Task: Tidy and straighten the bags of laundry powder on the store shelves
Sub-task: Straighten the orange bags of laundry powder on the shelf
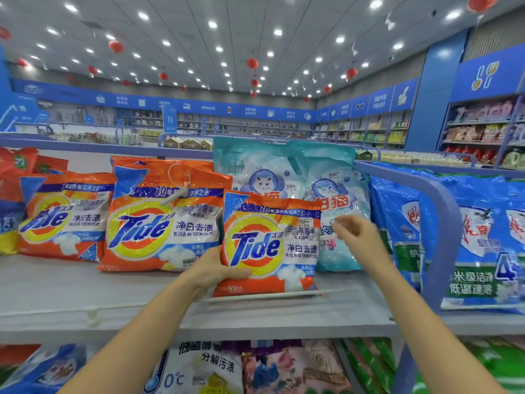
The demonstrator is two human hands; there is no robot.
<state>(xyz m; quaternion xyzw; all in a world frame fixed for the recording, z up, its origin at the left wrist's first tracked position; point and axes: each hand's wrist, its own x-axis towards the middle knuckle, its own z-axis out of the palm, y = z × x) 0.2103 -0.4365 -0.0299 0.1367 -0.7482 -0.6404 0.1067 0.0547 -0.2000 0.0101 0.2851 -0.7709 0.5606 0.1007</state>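
small tide bag, top shelf front row: being straightened

loc: small tide bag stands upright at the front of the shelf, base against the thin white front rail. it sits in front of the teal cat bags & just beside the large tide bag.

hands: left hand grips the bag's lower-left corner, thumb across the front. right hand hovers by the bag's upper-right edge, fingers loosely bent, nothing held. it's blurred, so contact w/ the teal bag behind: can't tell.

risks (est.): a one-corner grip on slick film may slip or twist. loose powder shifts, so the bag could slump fwd over the low rail & drop. too hard a push back could knock over the teal bags.

materials: glossy crinkled plastic film, pillow-shaped, soft-filled, flat sealed top, orange/yellow/blue print. large tide bag carries a white plastic loop. shelf is matte pale grey. rounded blue divider at right, w/ blue bags beyond.
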